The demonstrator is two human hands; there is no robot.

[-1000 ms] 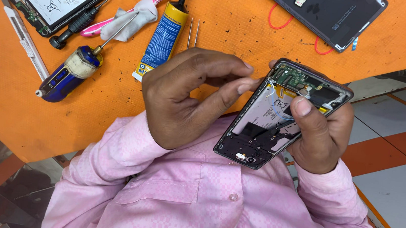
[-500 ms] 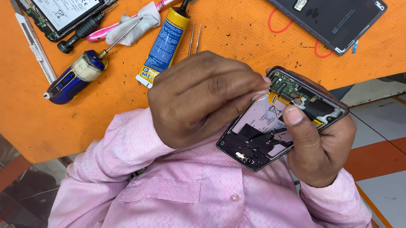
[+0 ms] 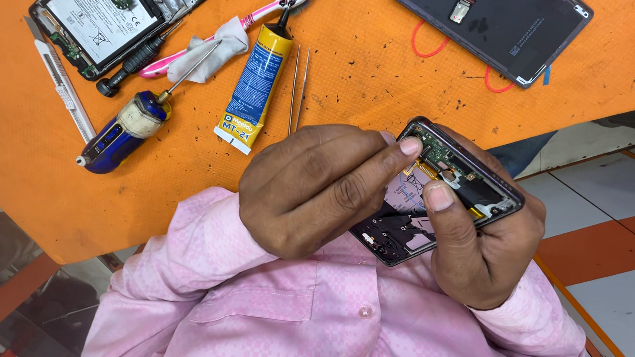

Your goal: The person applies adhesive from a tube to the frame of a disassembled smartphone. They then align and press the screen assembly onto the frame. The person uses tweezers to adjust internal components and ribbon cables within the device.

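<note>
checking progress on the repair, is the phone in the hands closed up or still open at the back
Open. The phone has no back cover: its circuit board, connectors and inner frame show. The left hand fingers its top edge while the right hand holds it.

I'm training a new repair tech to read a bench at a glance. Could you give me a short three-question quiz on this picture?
1. True or false: the right hand holds the opened phone, with its thumb resting on the phone's insides.
2. Which tool lies right beside the yellow-and-blue glue tube on the orange table? A) tweezers B) scissors C) soldering iron
3. What do the fingertips of the left hand reach to?

Key: 1 true. 2 A. 3 the upper end of the opened phone.
</note>
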